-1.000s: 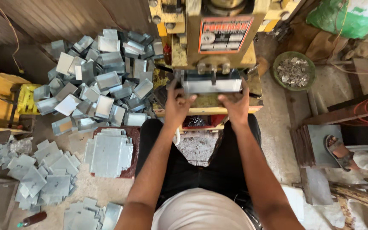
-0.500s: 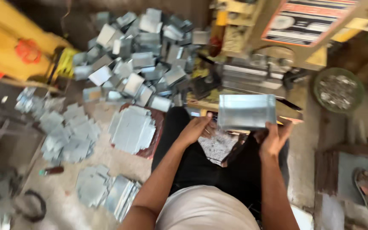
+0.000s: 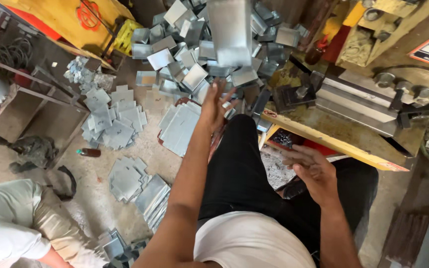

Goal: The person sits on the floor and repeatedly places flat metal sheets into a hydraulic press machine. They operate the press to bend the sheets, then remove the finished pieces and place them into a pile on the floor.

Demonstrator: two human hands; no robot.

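Concrete floor [image 3: 100, 183] is crowded with flat blanks [image 3: 179, 129] and bent metal boxes [image 3: 194, 54]. Left hand [image 3: 217, 101] is spread, empty, just below an airborne bent metal piece [image 3: 230, 32]. Right hand [image 3: 311, 168] is loosely spread, empty, beside the press table edge [image 3: 323, 141].

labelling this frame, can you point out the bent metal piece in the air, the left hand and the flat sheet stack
bent metal piece [image 3: 230, 32], head view, its flat face
left hand [image 3: 215, 105], head view, back of hand
flat sheet stack [image 3: 179, 128], head view, top sheet

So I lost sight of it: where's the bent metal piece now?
In the head view, the bent metal piece is top centre, airborne above the left hand, over the pile of boxes.
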